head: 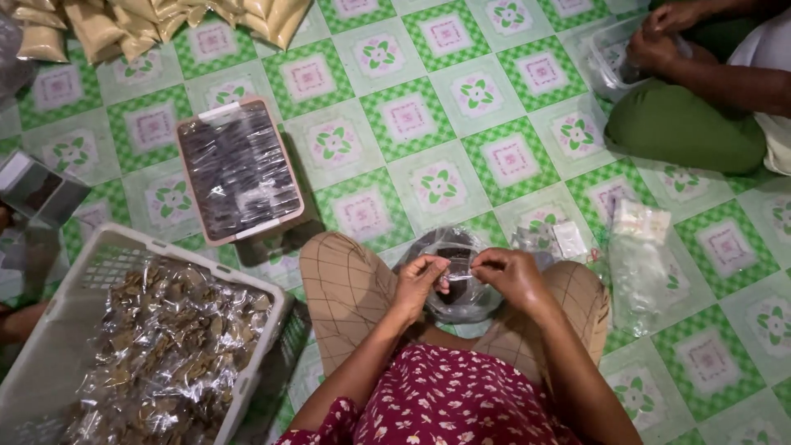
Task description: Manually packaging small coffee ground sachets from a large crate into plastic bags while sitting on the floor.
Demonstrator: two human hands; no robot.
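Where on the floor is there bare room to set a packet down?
Bare tiles lie between the pink tray and the other person's green knee. Crowded: the white basket on the left, and clear bags beside the right hand.

My fingers [437, 268] pinch a small clear packet [458, 276]. At near left, a white basket [99, 247] holds clear packets of brown pieces [165, 346]. Tan pouches [165, 21] lie at far left, and clear empty bags [638, 264] at my right.
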